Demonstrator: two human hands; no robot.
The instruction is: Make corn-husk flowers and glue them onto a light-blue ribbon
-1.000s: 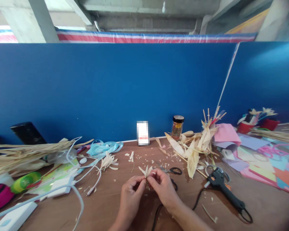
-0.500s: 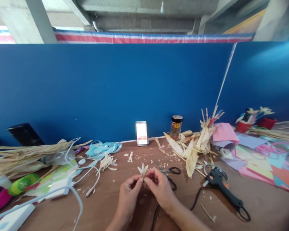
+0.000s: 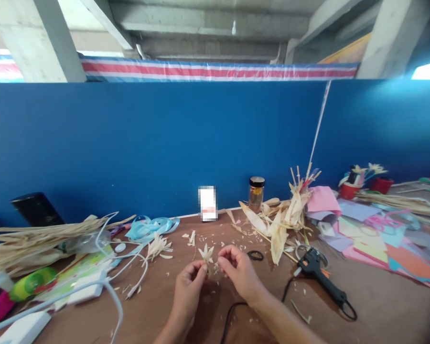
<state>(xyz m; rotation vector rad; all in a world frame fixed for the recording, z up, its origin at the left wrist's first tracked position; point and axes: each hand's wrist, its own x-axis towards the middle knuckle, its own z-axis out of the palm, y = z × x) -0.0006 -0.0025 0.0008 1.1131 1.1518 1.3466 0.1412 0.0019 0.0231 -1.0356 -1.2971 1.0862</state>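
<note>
My left hand (image 3: 189,291) pinches the base of a small pale husk flower (image 3: 205,252) and holds it upright above the brown table (image 3: 372,310). A finger's width to its right, my right hand (image 3: 238,272) has its fingers curled and sits just off the flower, holding nothing I can see. Black scissor handles (image 3: 255,255) show just behind the right hand. A black glue gun (image 3: 317,272) lies to the right with its cord running under my right forearm.
A heap of dry corn husks (image 3: 279,222) and a small jar (image 3: 256,193) stand at the back. Coloured paper sheets (image 3: 383,234) cover the right side. Dried stalks (image 3: 28,236), white cables (image 3: 107,282), light blue ribbon (image 3: 150,225) and a second husk flower (image 3: 157,244) lie left. A blue partition (image 3: 165,143) walls the back.
The view has tilted up a little. My right hand has come off the flower and opened a small gap; the left hand still holds it.
</note>
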